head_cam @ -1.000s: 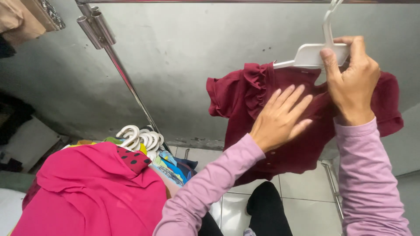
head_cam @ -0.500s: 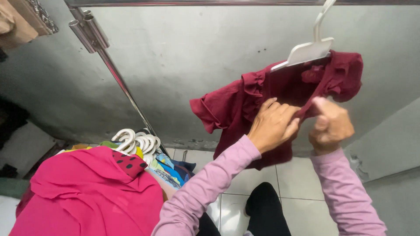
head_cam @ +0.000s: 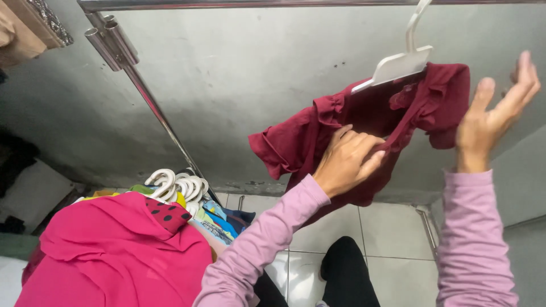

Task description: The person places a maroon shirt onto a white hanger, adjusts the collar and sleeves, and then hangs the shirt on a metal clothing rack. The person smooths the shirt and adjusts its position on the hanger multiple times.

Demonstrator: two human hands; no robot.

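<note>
Right hand [head_cam: 493,113] has let go, fingers now spread, clear of maroon top [head_cam: 364,131]. Left hand [head_cam: 347,162] pinches its front. Top hangs tilted on white hanger [head_cam: 398,63] from rail [head_cam: 256,4].

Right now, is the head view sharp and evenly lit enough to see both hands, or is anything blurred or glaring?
Head view: soft, even light, no harsh glare; the left hand on the maroon garment reads sharp; the raised right hand is slightly motion-blurred; wide-lens distortion bends the metal rail and pole.
</note>
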